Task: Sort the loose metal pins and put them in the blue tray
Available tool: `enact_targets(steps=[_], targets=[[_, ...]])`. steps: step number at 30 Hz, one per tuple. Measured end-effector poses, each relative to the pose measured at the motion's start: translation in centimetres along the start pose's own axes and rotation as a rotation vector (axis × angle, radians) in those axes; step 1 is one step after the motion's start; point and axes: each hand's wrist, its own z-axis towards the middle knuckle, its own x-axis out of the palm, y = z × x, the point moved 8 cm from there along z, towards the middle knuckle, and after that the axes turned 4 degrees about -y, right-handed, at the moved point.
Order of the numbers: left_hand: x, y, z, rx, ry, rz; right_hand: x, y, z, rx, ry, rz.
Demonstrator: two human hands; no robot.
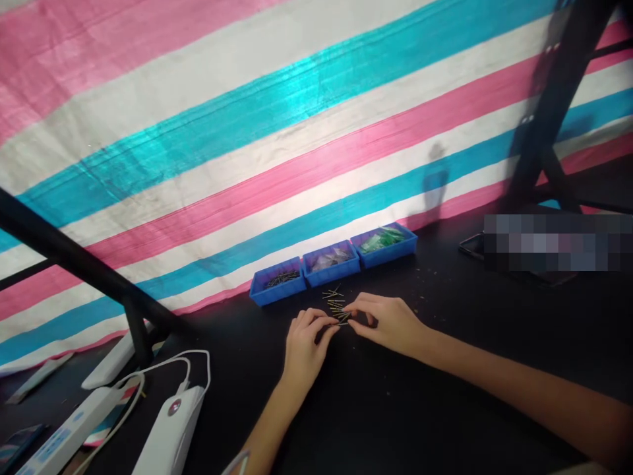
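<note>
Over the dark table, my left hand [306, 340] has its thumb and forefinger pinched together on a thin metal pin, whose pale end sticks out to the right. My right hand [390, 322] is just beside it, thumb and forefinger apart, with the fingertips at the edge of a small loose pile of thin brass-coloured pins [335, 306]. Whether these are nails or screws is too small to tell. Behind the pile stand three blue trays in a row: the left tray [258, 297] with dark pins, the middle tray [336, 272] with clear plastic pieces, the right tray [393, 251] with green-and-clear packets.
A white device [165, 435] with a cable plugged in lies at the front left, beside a white power strip [74, 432]. Black frame bars [93, 270] rise at both sides. A striped sheet [297, 165] hangs behind the table [395, 409]. A dark flat object [472, 244] lies at right, partly blurred out.
</note>
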Motion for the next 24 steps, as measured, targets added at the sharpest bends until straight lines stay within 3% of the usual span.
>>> enact_targets(steps=[4,12,24], targets=[[-0.1,0.0,0.1,-0.043,-0.024,-0.136,0.0,0.9,-0.2,-0.061,0.019,0.001],[0.1,0.5,0.2,-0.158,-0.036,-0.381,-0.1,-0.4,0.0,0.005,0.005,0.016],[0.2,0.6,0.0,-0.206,-0.045,-0.472,-0.2,-0.4,0.1,0.009,-0.059,0.116]])
